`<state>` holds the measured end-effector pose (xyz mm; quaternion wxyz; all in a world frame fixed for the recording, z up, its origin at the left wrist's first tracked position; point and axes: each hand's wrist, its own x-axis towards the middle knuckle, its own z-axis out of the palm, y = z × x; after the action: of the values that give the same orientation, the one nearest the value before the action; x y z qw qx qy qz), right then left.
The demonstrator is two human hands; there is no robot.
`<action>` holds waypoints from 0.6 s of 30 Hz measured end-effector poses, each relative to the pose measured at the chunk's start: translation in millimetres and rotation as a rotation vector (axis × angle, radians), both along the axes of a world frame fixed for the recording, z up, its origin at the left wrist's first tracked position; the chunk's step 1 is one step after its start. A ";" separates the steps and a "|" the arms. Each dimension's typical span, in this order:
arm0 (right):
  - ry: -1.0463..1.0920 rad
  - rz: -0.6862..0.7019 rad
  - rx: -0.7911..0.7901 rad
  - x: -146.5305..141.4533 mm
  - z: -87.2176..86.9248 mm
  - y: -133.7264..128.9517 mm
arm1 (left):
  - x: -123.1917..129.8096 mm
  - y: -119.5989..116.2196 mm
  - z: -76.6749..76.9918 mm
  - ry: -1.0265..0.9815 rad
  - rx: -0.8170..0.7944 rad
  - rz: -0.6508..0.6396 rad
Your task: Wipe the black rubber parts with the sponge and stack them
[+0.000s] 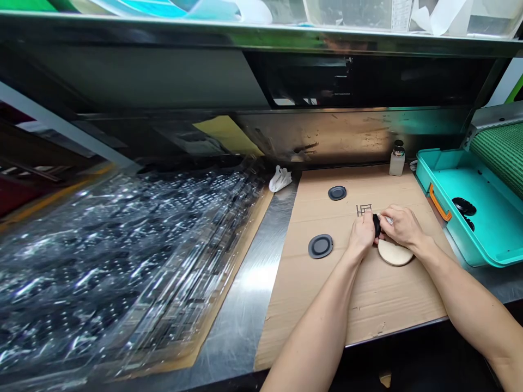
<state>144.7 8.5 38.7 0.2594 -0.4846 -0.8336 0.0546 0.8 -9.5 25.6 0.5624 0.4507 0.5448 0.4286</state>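
Observation:
Between my two hands, a small black part (pixel 376 225) is held on edge above the cardboard sheet (pixel 318 305). My left hand (pixel 363 233) is closed on its left side. On the other side, the fingers of my right hand (pixel 400 224) pinch toward the same part, and something small and pale shows near them. Just below my right hand lies a round cream-coloured disc (pixel 394 253), its upper edge covered by the hand. Two dark rounded flat pieces, one farther back (pixel 337 193) and one nearer (pixel 321 246), rest on the cardboard to the left.
A teal bin (pixel 490 218) with an orange handle (pixel 439 203) holds black parts (pixel 464 207) at right. A small bottle (pixel 396 159) stands at the back. Crumpled white tissue (pixel 280 178) and stacked clear plastic trays (pixel 122 261) are at left. A metal shelf (pixel 245 34) crosses above.

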 end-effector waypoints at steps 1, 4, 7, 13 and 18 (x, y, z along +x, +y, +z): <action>-0.007 0.017 0.001 -0.4 0.7 -0.1 | 0.2 -0.4 0.3 0.022 0.022 0.011; -0.021 0.059 0.033 -3.8 2.9 -0.8 | 0.8 -1.5 1.7 0.080 0.064 0.051; -0.034 0.024 0.047 -6.9 3.6 -1.4 | 1.1 -2.2 2.2 0.084 0.081 0.055; -0.015 0.002 -0.025 -5.4 3.7 -1.3 | 2.3 -4.2 4.4 0.092 0.083 0.049; 0.000 0.003 -0.043 -4.8 10.9 -3.2 | 2.4 -6.0 5.7 0.132 0.117 0.034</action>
<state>139.9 5.3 49.5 0.2487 -0.4891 -0.8328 0.0730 3.2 -15.5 31.3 0.4907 0.5007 0.5622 0.4387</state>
